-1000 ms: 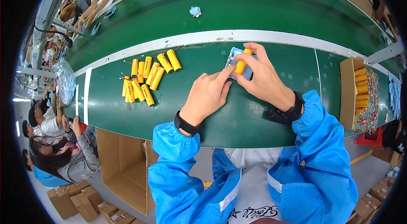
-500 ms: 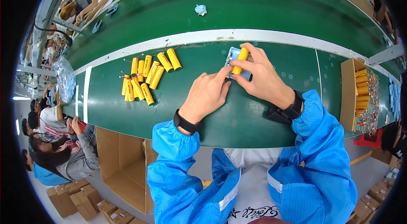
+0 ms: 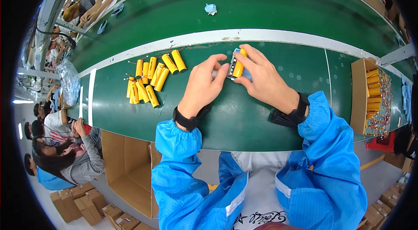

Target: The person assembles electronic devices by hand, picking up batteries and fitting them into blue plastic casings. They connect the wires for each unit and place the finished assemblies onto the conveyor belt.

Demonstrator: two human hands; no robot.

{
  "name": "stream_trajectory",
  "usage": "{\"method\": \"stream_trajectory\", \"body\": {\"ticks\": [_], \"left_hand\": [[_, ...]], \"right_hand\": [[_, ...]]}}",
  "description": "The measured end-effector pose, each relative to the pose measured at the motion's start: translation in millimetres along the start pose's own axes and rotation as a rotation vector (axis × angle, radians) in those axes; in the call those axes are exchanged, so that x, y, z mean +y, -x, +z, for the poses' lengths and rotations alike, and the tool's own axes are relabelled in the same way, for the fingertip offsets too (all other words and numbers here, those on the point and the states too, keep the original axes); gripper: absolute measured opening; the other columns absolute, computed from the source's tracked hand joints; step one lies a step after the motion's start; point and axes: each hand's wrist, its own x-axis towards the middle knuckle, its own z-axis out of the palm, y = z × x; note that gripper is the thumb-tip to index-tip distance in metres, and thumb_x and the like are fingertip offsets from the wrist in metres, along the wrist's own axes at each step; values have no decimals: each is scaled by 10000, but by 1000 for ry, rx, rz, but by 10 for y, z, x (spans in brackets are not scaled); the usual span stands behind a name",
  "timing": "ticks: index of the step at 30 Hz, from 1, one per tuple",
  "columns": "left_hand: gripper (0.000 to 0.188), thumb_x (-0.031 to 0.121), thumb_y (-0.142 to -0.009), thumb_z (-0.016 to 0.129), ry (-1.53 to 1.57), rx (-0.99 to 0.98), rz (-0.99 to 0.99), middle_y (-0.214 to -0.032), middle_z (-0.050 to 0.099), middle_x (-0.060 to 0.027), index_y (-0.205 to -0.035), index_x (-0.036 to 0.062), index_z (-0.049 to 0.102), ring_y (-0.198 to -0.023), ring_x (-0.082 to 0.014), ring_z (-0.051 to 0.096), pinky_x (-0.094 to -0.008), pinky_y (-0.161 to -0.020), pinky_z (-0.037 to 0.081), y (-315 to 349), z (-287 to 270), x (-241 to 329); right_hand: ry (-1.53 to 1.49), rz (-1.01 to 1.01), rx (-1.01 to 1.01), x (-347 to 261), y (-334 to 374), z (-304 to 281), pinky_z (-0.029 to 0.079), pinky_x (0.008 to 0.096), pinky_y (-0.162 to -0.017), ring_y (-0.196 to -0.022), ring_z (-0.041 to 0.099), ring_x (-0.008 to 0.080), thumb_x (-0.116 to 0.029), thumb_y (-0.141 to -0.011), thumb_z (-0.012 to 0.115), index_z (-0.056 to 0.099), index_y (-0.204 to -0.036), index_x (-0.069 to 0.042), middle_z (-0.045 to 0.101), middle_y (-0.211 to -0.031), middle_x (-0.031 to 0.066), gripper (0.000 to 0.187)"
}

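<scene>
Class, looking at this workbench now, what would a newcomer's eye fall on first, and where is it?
Probably the yellow cylinder in the right hand, mid-bench, with the left hand close by on its left. Next, the loose heap of yellow cylinders left of the hands, vivid against the green worktop. Then the cardboard box at the right, packed with more yellow pieces.

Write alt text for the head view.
A person's right hand holds a yellow cylinder at a light blue casing over a green bench, left hand nearby. Loose yellow cylinders lie left; a carton of more stands right.
</scene>
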Motion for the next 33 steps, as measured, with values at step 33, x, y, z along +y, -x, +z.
{"method": "stream_trajectory", "body": {"ticks": [33], "left_hand": [[271, 158, -730, 698, -226, -48, 116, -916, 620, -140, -960, 24, 651, -765, -336, 635, -403, -703, 523, -509, 237, 113]], "right_hand": [[144, 79, -22, 181, -19, -18, 432, 425, -898, -1022, 531, 379, -151, -578, 843, 382, -1261, 89, 542, -1114, 240, 859]]}}
